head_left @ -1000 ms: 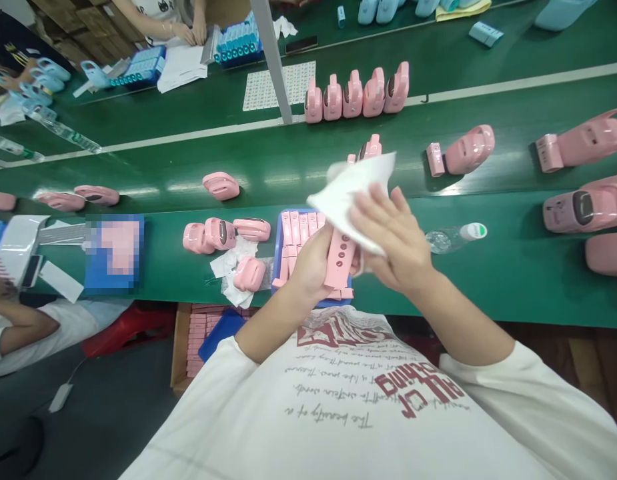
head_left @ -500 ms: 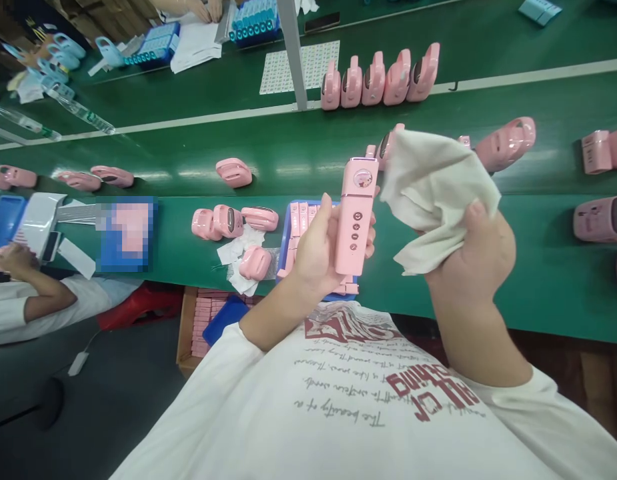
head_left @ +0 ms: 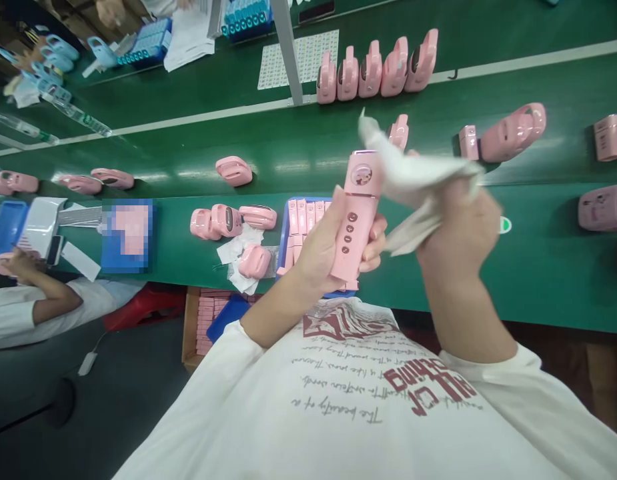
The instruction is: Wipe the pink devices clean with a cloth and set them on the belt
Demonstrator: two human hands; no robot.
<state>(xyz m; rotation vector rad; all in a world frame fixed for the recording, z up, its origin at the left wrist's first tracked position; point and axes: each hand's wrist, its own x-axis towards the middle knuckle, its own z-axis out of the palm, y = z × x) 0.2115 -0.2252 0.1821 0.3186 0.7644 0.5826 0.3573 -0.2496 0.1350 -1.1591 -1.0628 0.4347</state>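
My left hand [head_left: 322, 250] is wrapped around a pink handheld device [head_left: 359, 220], long and box-shaped. A round picture sits near its top, with a column of dark round buttons lower down. A white cloth [head_left: 413, 170], smeared by motion, is gripped in my right hand [head_left: 458, 227]. The cloth's left part overlaps or lies very close to the device's upper right edge; I cannot tell whether they touch. Behind my left hand, a blue tray [head_left: 287, 220] holds several similar pink devices, partly hidden by my hand and forearm.
Several pink handled units [head_left: 372, 70] stand in a row along the belt's far rail. More pink units [head_left: 227, 220] and white paper scraps [head_left: 231, 250] lie left of the tray. A co-worker's hand [head_left: 23, 265] is at far left. Below the table edge is a carton [head_left: 192, 333].
The cloth has swung left and up toward the device's top, my right hand moving slightly left with it. The device now tilts more to the right in my left hand.
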